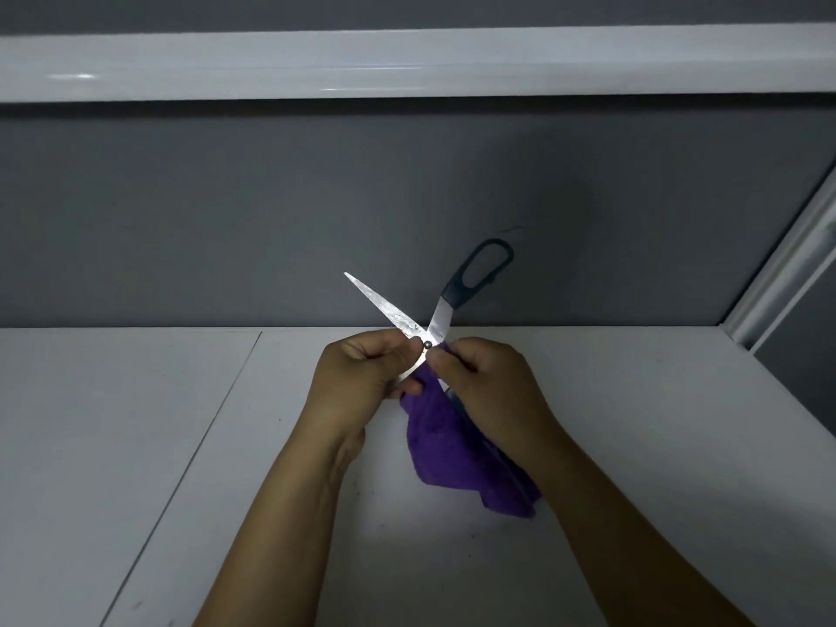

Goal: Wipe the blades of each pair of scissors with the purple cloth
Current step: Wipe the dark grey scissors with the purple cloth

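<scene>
Left grip (362, 371) and right grip (486, 377) are both closed, meeting over the middle of the counter (135, 423), with the bare forearms reaching in from the lower edge. Between the wrists, the purple cloth (457, 454) hangs down in loose folds toward the counter; whether its lowest corner touches the surface cannot be told. The right grip pinches the top of the cloth just beside the pivot of the scissors (434, 330), thumb tip close to the screw. The left grip's fingers are curled round the part of the scissors below the pivot, where a sliver of bare metal shows against the cloth. The scissors are held off the counter and spread wide in an X. One bare blade (380, 300) points up and to the left, and one dark handle loop (457, 289) rises to the right. A thin seam (203, 445) runs diagonally across the counter on the left. Behind stands a grey wall (226, 210), crossed higher up by a glossy white rail (407, 65).
</scene>
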